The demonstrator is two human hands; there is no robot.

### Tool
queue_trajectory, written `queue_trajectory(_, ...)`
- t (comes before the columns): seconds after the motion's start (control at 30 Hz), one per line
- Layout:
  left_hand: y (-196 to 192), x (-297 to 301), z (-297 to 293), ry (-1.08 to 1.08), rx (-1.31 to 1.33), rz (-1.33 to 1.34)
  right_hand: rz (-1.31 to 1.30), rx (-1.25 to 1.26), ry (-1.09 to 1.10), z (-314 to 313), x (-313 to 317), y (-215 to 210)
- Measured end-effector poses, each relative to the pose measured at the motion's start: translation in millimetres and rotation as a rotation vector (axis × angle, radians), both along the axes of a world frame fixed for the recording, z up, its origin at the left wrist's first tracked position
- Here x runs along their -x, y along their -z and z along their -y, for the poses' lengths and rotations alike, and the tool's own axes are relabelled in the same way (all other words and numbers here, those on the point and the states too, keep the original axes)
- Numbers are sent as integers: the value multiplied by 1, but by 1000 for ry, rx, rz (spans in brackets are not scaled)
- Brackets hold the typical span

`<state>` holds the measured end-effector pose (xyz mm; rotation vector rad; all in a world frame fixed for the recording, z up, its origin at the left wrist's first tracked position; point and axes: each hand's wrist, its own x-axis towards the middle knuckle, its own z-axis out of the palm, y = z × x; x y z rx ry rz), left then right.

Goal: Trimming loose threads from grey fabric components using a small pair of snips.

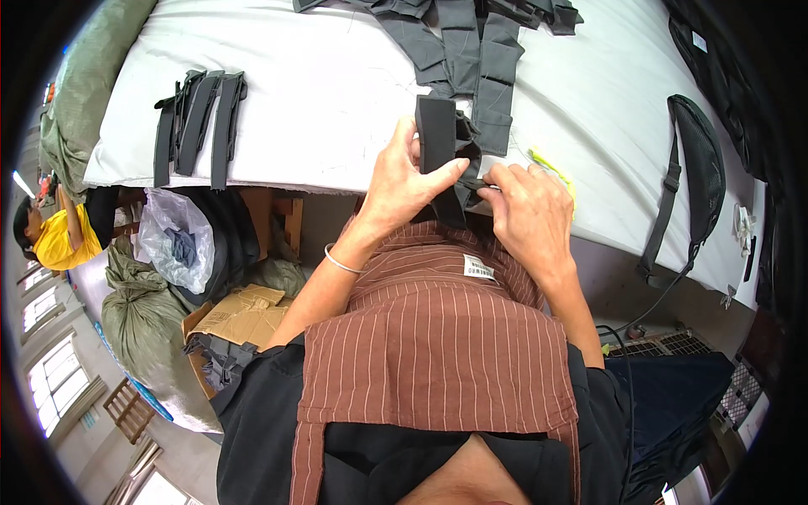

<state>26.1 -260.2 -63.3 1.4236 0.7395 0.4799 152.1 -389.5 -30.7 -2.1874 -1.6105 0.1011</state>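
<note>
Over the table's near edge, my left hand [396, 187] grips a black fabric strap piece [436, 139], its thumb pressed on the front and its fingers curled behind. A looser, folded part of the dark cloth hangs beside the strap. My right hand [532, 215] is closed in a pinch at the right side of this piece, its fingertips at the lower folded edge. Exactly what lies between those fingertips is too small to make out. Just beyond the hands, several dark grey fabric strips [497, 71] lie overlapping on the white table cover [328, 93].
Several finished-looking black strips [198, 126] lie at the left. A black strapped pouch [707, 172] and a yellow-green item [551, 168] are at the right. Below left are a plastic bag [174, 236], a cardboard box [244, 316] and sacks [139, 311]. A person in yellow [63, 236] is farther left.
</note>
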Motion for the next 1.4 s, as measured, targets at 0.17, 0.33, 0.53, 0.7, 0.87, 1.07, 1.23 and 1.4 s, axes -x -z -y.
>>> queue_trajectory(0.17, 1, 0, 0, 11, -44, -14, 18, 20, 1, 1, -1, -2)
queue_trajectory(0.33, 0, 1, 2, 34, -68, 2, -19, 63, -41, -3, -5, -3)
queue_trajectory(0.53, -1, 1, 1, 17, -4, 22, -128, 62, -37, -3, -11, 1)
queue_trajectory(0.7, -1, 1, 1, 13, 21, 38, -125, 40, -2, -2, -9, 2)
queue_trajectory(0.87, -1, 1, 1, 17, 33, 22, -83, -1, -5, -1, -6, 4)
queue_trajectory(1.07, -5, 1, 0, 19, 70, 41, -108, 17, 10, -2, -7, 0)
queue_trajectory(1.23, -6, 5, -4, 2, 170, 88, -325, -12, 73, -1, -1, -6)
queue_trajectory(1.4, -4, 4, -3, -17, 171, 118, -188, 15, 17, -1, 11, -2)
